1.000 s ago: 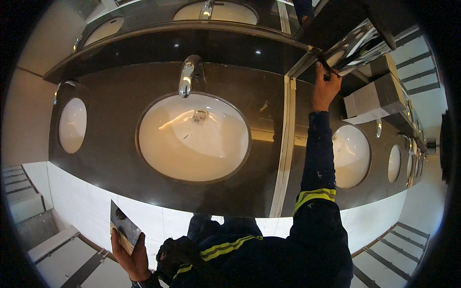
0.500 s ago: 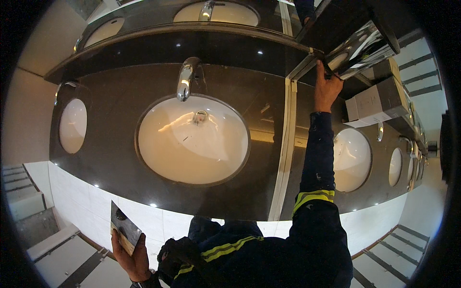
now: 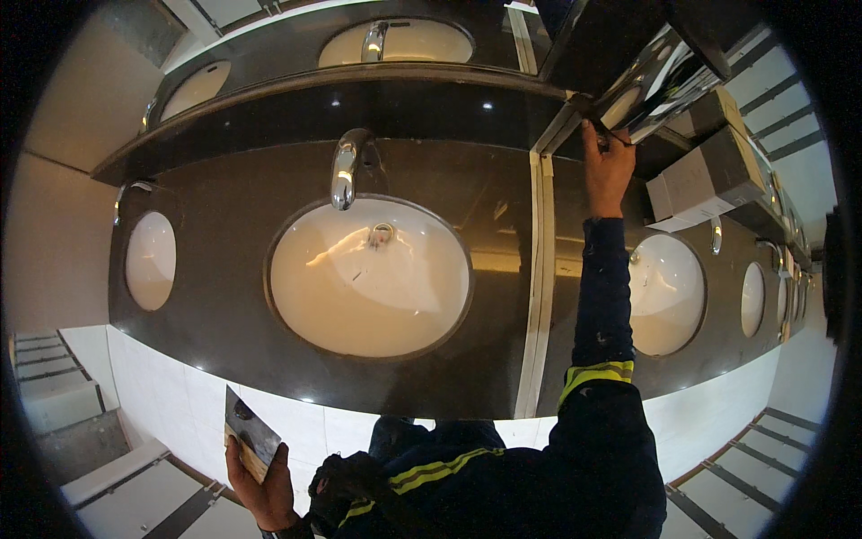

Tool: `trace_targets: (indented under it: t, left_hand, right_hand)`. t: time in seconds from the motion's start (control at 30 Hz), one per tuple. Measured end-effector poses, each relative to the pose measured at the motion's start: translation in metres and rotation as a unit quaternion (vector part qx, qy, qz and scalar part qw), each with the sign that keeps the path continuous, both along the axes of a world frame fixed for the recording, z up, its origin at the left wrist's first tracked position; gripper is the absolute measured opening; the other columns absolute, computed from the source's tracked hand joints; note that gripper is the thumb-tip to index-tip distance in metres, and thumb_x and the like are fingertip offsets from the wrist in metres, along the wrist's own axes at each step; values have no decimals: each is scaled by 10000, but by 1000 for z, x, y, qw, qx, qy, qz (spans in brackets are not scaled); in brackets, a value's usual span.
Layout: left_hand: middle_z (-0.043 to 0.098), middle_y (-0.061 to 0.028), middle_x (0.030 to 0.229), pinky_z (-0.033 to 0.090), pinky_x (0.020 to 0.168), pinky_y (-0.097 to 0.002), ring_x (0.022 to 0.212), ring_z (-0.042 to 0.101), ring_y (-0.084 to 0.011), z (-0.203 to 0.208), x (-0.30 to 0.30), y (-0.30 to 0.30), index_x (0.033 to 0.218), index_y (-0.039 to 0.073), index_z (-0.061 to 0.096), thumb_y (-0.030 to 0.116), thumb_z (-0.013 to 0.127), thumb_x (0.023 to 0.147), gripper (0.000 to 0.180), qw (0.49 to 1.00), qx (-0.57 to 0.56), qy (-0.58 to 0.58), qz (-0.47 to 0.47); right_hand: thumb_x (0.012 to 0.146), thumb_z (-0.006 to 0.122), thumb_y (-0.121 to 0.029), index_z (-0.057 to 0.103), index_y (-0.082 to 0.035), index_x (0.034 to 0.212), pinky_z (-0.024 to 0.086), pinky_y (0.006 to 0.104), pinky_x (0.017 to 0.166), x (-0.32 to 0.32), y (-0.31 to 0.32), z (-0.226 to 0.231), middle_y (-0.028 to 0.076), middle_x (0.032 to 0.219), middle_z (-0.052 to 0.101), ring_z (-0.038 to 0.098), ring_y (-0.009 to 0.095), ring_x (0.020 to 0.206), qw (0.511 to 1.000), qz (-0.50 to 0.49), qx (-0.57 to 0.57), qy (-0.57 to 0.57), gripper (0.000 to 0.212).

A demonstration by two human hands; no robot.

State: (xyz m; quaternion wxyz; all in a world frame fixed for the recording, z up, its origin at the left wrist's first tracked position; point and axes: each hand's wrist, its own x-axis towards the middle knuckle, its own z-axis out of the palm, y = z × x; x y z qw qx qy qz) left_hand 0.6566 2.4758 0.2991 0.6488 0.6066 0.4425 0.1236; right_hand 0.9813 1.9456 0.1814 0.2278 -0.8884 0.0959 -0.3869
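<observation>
My left hand (image 3: pixel 263 490) is closed around the pale, wood-like end of a flat scraper (image 3: pixel 254 431), whose wide grey metal blade points up in front of the counter. My right arm stretches over the counter to the mirror edge. There my right hand (image 3: pixel 610 175) pinches with thumb and forefinger at a small dark piece (image 3: pixel 603 133), too hidden to name, beside the lower end of the mirror's corner joint. Below and left of that hand, two pale tape strips (image 3: pixel 540 242) run down the counter along a seam.
An oval white sink (image 3: pixel 368 296) with a chrome tap (image 3: pixel 345 171) is set in the dark countertop (image 3: pixel 215 269). Another sink (image 3: pixel 669 296) lies right of my arm. White cartons (image 3: pixel 705 184) stand on the right ledge. A shiny curved metal panel (image 3: pixel 660 81) is above my right hand.
The view has shifted slightly, so the counter sits lower. My right fingers have come round the dark piece at the mirror edge. My left hand keeps hold of the scraper.
</observation>
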Motion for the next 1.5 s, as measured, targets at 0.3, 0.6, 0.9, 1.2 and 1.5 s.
trace_targets:
  t: [0.3,0.6,0.9,1.2,1.5]
  left_hand:
    - [585,-107,1094,486,851,-351,963,554,-208,6,4,-4,1261,-55,502,-58,682,755,537,1000,-10,5,4]
    - [582,-90,1092,489,845,-324,947,553,-186,3,3,-5,1262,-53,496,-71,673,761,532,999,-41,-16,12]
    - [558,-94,1117,464,859,-348,1011,537,-185,-9,-4,-3,1271,-4,494,161,576,912,404,981,152,51,-110]
    - [577,-108,1137,492,862,-340,1001,543,-200,11,10,-11,1311,-44,476,-86,682,767,583,985,-139,-49,91]
    - [577,-106,1158,482,897,-340,1024,542,-205,2,2,-4,1307,-45,476,-88,678,775,571,995,-86,-32,41]
  right_hand:
    - [885,724,-300,701,-22,1082,494,407,863,-15,15,-12,172,1158,575,598,337,1014,998,0,-4,-57,341]
    - [892,724,-301,691,-11,1100,465,412,895,-3,20,-19,197,1160,566,580,343,1032,996,-21,21,-82,358]
    - [870,729,-361,681,-38,1115,498,442,907,0,19,-27,214,1209,536,591,387,1085,996,-37,24,-72,408]
    - [874,718,-343,686,-94,1128,514,426,883,-8,25,-32,181,1160,550,612,346,1051,998,-48,18,-33,357]
    - [931,655,-324,647,-74,1174,502,400,771,-23,31,-38,150,1010,563,601,294,880,997,-55,56,-21,348]
